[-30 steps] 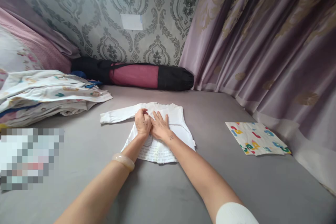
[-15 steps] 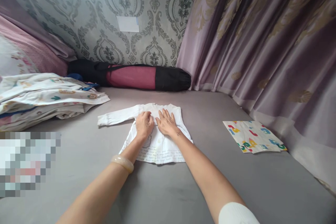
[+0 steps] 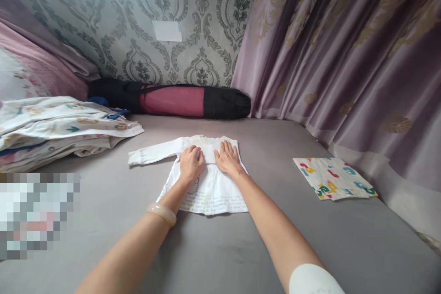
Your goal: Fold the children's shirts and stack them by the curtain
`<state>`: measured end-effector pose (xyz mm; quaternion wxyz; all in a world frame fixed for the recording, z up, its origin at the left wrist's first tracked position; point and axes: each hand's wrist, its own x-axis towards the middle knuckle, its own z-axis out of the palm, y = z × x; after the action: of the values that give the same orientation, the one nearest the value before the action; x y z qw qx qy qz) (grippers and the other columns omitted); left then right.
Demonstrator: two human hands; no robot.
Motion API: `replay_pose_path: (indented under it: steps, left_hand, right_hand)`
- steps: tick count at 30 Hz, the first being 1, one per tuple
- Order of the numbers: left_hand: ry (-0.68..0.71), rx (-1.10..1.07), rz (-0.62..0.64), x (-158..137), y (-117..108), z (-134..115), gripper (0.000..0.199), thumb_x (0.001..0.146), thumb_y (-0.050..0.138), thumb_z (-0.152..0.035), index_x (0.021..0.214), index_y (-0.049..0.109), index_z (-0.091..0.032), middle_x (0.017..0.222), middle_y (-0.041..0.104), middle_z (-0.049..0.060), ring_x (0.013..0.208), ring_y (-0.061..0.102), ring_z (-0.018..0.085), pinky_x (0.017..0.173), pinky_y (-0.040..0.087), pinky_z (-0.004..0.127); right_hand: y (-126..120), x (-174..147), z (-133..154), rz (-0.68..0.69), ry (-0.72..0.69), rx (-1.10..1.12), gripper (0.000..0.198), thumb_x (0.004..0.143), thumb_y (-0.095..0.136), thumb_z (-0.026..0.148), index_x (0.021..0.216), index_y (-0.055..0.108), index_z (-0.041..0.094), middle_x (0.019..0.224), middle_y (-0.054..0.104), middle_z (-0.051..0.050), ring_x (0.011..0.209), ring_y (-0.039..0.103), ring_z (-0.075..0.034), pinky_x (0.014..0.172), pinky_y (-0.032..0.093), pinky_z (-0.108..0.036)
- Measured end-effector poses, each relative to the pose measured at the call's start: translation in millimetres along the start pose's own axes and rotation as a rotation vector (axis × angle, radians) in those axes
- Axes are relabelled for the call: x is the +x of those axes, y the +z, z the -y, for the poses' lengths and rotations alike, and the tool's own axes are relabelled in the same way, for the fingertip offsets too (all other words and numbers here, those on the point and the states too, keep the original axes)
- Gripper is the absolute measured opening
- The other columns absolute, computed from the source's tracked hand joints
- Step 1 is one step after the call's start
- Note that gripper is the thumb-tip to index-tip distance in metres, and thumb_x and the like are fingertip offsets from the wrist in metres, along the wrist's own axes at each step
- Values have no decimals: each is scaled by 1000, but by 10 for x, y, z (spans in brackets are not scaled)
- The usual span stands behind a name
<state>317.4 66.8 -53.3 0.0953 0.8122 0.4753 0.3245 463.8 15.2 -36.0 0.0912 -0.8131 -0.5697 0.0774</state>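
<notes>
A small white long-sleeved shirt (image 3: pixel 211 193) lies front up on the grey sheet, with lines of print near its hem. One sleeve (image 3: pixel 155 150) stretches out to the left; the other is folded across the chest. My left hand (image 3: pixel 192 163), a pale bangle on its wrist, rests on the left part of the chest with fingers curled in against the cloth at the inner end of the folded sleeve. Its fingertips are partly hidden. Flat on the right chest, near the shoulder, lies my right hand (image 3: pixel 227 157), fingers extended over the folded sleeve.
A pile of patterned clothes (image 3: pixel 69 124) is at the left. A folded colourful-print garment (image 3: pixel 334 177) lies to the right, near the purple curtain (image 3: pixel 310 55). Against the patterned wall rests a long black and dark-red bag (image 3: pixel 172 101). A blurred-out patch covers the lower left.
My right hand has slid to the right across the shirt's chest, uncovering more of the folded sleeve. My left hand has shifted very slightly right.
</notes>
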Motion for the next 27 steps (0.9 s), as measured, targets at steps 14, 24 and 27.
replay_pose_path:
  steps: [14,24,27]
  left_hand:
    - [-99,151,99,128,83,148,42,74,45,-7,112,61,-17,111,64,15,102,54,31,86,41,40]
    - [-47,147,207,558,53,377,37,74,47,-10,104,68,-17,99,66,13,98,57,27,86,40,35]
    - [-46,151,146,666,75,344,37,77,46,-11,106,68,-17,103,66,14,98,57,28,87,41,36]
  right_hand:
    - [-365,329,-632,-95,-7,-57,49,92,32,6,122,65,26,127,61,-10,120,46,-26,97,33,-37]
    - [-466,521,-866,-61,28,29,27,96,46,24,108,70,21,118,63,-8,112,53,-19,94,37,-28]
    - [-445,520,-891,-76,52,58,27,95,45,21,107,70,19,117,64,-9,112,55,-18,92,38,-25]
